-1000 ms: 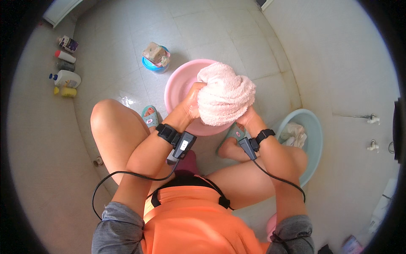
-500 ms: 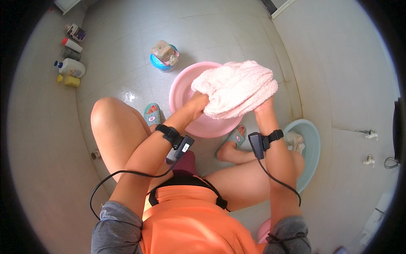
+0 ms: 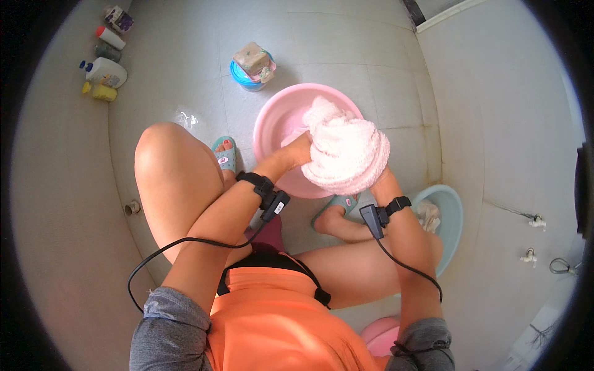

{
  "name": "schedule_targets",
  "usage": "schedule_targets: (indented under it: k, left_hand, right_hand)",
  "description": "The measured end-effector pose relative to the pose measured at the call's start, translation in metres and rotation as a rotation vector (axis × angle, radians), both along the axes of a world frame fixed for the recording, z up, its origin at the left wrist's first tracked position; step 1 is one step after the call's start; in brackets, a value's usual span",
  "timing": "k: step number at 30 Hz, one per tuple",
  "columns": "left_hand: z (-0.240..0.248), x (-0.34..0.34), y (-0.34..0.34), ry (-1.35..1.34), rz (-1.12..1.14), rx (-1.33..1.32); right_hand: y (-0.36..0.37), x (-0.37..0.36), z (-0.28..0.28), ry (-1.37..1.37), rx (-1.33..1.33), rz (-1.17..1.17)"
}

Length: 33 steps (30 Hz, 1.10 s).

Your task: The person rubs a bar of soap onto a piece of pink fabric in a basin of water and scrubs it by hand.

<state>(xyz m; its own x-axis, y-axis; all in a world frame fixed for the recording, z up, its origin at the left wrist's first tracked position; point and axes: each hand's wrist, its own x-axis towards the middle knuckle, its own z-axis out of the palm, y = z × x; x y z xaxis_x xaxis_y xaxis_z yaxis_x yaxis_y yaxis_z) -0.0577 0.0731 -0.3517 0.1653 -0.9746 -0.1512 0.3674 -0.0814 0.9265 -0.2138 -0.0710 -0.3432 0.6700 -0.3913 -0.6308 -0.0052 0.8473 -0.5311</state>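
Observation:
A fluffy pale pink towel [image 3: 348,151] hangs bunched and folded over the right part of a round pink basin [image 3: 278,117] on the floor. My left hand [image 3: 299,150] is closed on the towel's left side, with the fingertips hidden in the cloth. My right hand [image 3: 382,180] grips it at the lower right; most of those fingers are behind the bundle. One end of the towel sticks up toward the far side of the basin. Some pinkish cloth or water shows inside the basin by my left hand, but I cannot tell which.
A blue-rimmed tub [image 3: 247,79] with a brownish block [image 3: 252,59] on top stands beyond the basin. On my right, a light blue-green basin [image 3: 455,229] holds pale cloth. Several bottles [image 3: 106,73] line the left wall. Another pink basin [image 3: 378,337] sits near my right elbow. Taps [image 3: 537,222] jut from the right wall.
The towel has been drawn nearer to me and gathered from a wide fold into a rounder bundle. My right hand has come lower and slightly left with it.

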Motion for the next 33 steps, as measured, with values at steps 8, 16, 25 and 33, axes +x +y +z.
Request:
schedule_targets:
  k: [8, 16, 25, 33]
  left_hand:
    - [0.014, -0.010, 0.001, -0.058, -0.176, -0.034]
    - [0.009, -0.023, 0.002, 0.556, -0.027, 0.065]
    - [0.008, -0.028, -0.002, 0.990, 0.053, 0.105]
    - [0.010, -0.047, -0.014, 1.339, 0.021, -0.081]
  right_hand:
    - [-0.011, -0.028, 0.001, 0.190, -0.073, -0.010]
    - [-0.034, -0.025, 0.024, 0.263, -0.155, -0.062]
    - [-0.020, -0.068, -0.039, 0.530, -0.358, 0.235]
    - [0.008, -0.095, -0.039, 0.652, -0.298, 0.232]
